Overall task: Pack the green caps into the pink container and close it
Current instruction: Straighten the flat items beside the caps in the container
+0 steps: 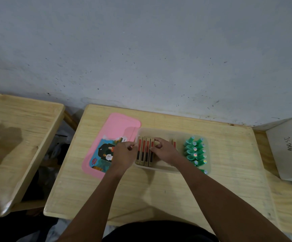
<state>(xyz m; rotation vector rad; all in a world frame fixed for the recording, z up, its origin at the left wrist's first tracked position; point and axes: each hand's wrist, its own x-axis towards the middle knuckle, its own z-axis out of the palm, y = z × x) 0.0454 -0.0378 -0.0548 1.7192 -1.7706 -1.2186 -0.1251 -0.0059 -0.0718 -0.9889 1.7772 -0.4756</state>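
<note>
Bench [159, 189]: pale wood. It carries everything, and both arms reach across it from the near edge.
Lid [117, 126]: pink, lying flat just left of the container with its picture label facing up. It's off, so closing is yet to come.
Container [159, 130]: pale and see-through, open on top, near the middle of the bench and already well filled.
Left hand [124, 154]: at the container's left end, fingers [130, 147] curled together. Whether they pinch the first box or the wall, I cannot tell.
Right hand [167, 152]: inside the container, fingers [156, 143] curled and clamped on one of the boxes mid-row.
Slim boxes [144, 154]: tan with red stripes, standing on edge in a row along the left half.
Green caps [194, 151]: bunched in two rows at the container's right end, so the packing looks nearly done. One cap [205, 171] sits at the near right corner; in or out, too close to call.
What's left: by my reading, straighten the boxes, check that corner cap, then put the lid on.
</note>
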